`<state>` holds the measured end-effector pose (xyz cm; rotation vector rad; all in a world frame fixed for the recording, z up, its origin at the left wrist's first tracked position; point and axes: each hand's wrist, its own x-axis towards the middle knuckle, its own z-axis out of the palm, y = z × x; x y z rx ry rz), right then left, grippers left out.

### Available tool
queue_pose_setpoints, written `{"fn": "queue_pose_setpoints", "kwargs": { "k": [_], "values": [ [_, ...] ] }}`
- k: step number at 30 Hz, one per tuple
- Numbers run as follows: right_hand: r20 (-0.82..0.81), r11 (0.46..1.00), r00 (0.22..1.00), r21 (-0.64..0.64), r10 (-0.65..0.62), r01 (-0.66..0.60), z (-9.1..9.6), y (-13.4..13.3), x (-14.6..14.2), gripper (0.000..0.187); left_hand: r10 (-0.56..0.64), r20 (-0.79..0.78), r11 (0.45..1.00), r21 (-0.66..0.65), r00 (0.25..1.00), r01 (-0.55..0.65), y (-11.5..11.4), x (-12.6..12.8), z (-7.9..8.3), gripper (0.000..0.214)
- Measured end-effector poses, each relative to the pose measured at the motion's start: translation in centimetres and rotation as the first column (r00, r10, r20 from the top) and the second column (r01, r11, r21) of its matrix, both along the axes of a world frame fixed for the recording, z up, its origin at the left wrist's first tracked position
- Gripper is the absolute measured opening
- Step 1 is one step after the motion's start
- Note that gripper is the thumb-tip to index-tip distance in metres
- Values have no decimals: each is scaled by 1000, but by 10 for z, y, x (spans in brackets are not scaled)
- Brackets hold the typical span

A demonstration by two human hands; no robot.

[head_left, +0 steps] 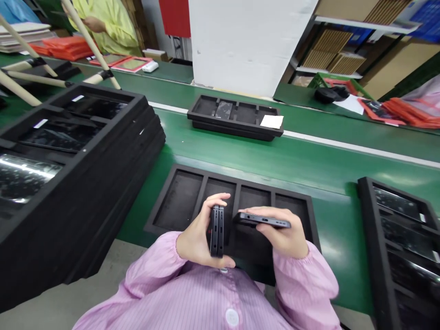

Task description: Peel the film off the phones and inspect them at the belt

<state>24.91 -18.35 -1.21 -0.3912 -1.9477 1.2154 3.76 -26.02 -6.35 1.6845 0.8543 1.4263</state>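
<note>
My left hand [197,240] is closed around two black phones [217,231] held together on edge, their ends pointing up and down. My right hand [283,236] grips another black phone [263,220] flat, with its port edge facing me. Both hands hover over an empty black foam tray [178,199] with several compartments, lying on the green conveyor belt [309,165]. Pink sleeves cover both my arms.
A tall stack of black trays holding phones [68,151] stands at the left. Another tray with phones [402,238] sits at the right. A further tray [235,117] with a white slip lies up the belt. A person in yellow [106,23] works at the back left.
</note>
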Motion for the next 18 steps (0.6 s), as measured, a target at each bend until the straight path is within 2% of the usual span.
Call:
{"fn": "queue_pose_setpoints", "kwargs": {
  "k": [1,2,3,5,7,9,11,14,17,18],
  "values": [
    [-98,995,995,-95,-22,13,-4,5,-5,14,2,-3,1000,-2,1000,-2,0,0,0,104],
    [-210,981,976,-196,-52,10,-8,8,-11,15,3,-6,1000,-3,1000,-3,0,0,0,104],
    [-318,962,945,-274,-79,-11,-12,11,-18,26,2,-8,1000,-2,1000,-2,0,0,0,104],
    [-446,935,886,-352,-127,-43,-16,11,-34,49,-9,-4,1000,0,1000,9,1,2,0,105],
    [-468,931,871,-362,-149,-36,-16,7,-50,65,-23,11,1000,4,1000,23,2,5,0,105],
    [-427,922,886,-388,-183,3,-13,0,-64,69,-34,29,999,22,999,33,3,8,1,105],
    [-406,898,883,-439,-235,37,-11,-6,-75,64,-30,36,998,50,999,28,3,10,1,105],
    [-444,872,854,-489,-272,24,-16,-12,-87,55,-7,38,997,77,999,4,4,11,1,105],
    [-488,882,828,-470,-278,19,-28,-18,-98,48,2,22,996,86,1000,-4,4,10,-1,111],
    [-489,887,818,-459,-302,53,-32,-20,-101,45,-2,8,996,93,1000,1,4,10,-1,113]
  ]
}}
